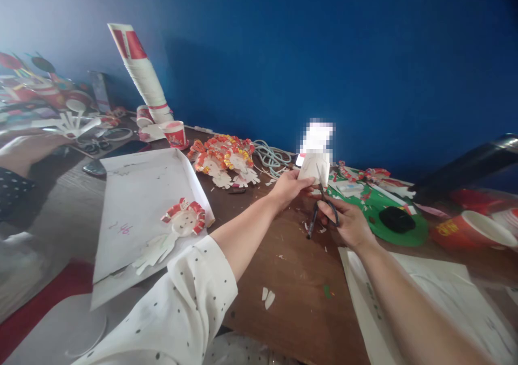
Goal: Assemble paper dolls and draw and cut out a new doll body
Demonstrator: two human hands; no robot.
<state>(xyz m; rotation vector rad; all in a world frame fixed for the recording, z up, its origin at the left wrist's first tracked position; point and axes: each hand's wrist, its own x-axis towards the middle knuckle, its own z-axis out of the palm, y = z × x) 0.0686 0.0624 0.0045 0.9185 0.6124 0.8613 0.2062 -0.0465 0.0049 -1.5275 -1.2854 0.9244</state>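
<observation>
Between the thumb and fingers of my left hand (290,188) is a small white piece of paper (311,169), held up above the brown table. My right hand (351,223) grips a pair of dark-handled scissors (332,209). The blades point up and meet the lower right part of the paper; how far they cut into it I cannot tell. Beneath my hands lie small white scraps. Behind the paper stands a bright screen, blurred out. A paper figure with a red-and-white curled rim (184,216) rests on a white box lid (137,192) to the left.
A pile of red, orange and yellow paper figures (224,157) lies near the wall beside a pale cord (273,157). A tall leaning stack of paper cups (141,73) stands behind. Right are a green sheet (372,211), an orange cup (465,230) and white papers (437,270). Another person's arm (28,151) is at left.
</observation>
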